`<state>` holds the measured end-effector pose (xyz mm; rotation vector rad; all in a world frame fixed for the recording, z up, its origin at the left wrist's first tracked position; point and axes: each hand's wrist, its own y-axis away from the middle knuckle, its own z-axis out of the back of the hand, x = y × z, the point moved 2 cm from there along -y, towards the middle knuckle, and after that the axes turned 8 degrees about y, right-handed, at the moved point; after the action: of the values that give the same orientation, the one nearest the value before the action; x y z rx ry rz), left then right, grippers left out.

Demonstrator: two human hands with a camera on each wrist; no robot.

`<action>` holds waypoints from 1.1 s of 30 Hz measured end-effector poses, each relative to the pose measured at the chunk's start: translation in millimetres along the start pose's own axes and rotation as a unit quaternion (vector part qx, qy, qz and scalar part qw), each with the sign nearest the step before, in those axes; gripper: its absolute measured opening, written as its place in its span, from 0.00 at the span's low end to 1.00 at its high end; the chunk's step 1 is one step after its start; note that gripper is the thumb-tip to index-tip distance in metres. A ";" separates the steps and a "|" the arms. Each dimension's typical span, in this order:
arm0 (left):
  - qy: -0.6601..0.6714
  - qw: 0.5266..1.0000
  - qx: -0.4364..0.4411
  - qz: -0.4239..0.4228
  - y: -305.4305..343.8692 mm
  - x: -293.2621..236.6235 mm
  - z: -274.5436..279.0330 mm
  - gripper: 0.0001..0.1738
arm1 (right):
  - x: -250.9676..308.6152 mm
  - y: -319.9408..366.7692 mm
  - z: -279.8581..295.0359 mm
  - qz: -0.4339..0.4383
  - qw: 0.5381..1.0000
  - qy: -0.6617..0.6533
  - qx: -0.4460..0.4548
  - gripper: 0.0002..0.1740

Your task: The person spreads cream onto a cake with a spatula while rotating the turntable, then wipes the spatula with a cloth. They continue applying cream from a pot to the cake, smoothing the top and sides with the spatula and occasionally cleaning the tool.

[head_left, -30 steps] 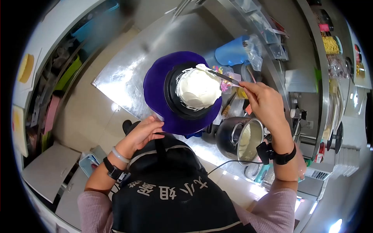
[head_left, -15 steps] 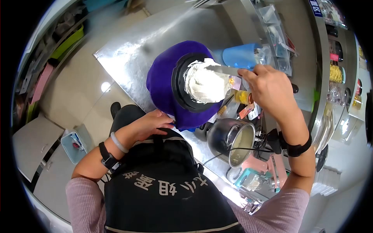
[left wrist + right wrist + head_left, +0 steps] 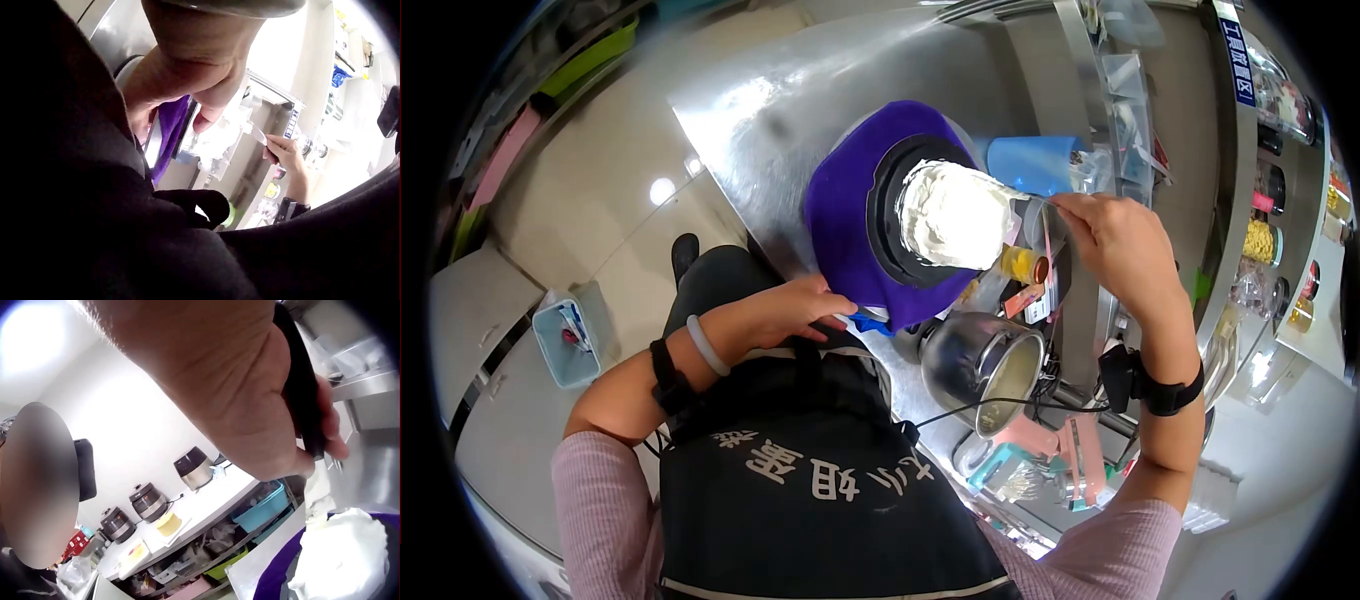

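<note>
A white cream-covered cake (image 3: 955, 215) stands on a round black board (image 3: 886, 225), with a purple cloth (image 3: 840, 205) spread beneath it. My right hand (image 3: 1128, 250) grips the black handle of an icing spatula (image 3: 303, 381). Cream coats its blade, whose end meets the upper side of the cake in the right wrist view. At the near edge of the cloth, my left hand (image 3: 790, 312) rests its fingertips, thumb and forefinger a little apart. Part of that hand's fingers is hidden in the left wrist view.
Right of the cloth stands a metal pot (image 3: 955, 355) with cream inside. Beyond it are a yellow jar (image 3: 1020, 264), a blue pitcher (image 3: 1032, 165) and a pink mixer (image 3: 1080, 455). A black cable (image 3: 1025, 403) crosses above the pot. Shelves with jars line the right.
The spatula has moved from the cake's top to its right edge, its blade turned more edge-on. The right hand has shifted outward, and the left hand stays by the cloth's edge.
</note>
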<state>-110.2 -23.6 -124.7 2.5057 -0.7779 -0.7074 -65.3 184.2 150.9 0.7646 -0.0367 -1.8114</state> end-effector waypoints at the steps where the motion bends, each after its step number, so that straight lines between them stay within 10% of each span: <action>1: -0.009 1.000 0.017 0.013 -0.3 1.6 -1.6 0.28 | 4.5 0.0 1.6 0.020 1.000 0.000 -0.013 0.11; 14: 0.059 0.998 0.009 -0.018 1.6 5.4 -1.8 0.34 | 68.7 18.0 10.2 0.258 0.936 0.230 -0.060 0.12; 33: 0.058 0.986 -0.032 -0.155 26.0 -20.4 7.5 0.35 | 72.7 18.6 9.0 0.253 0.925 0.279 -0.058 0.11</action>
<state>-139.4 -32.5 -110.0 2.6098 -0.3205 -0.6657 -67.2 111.5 130.3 1.0498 0.2259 -1.0557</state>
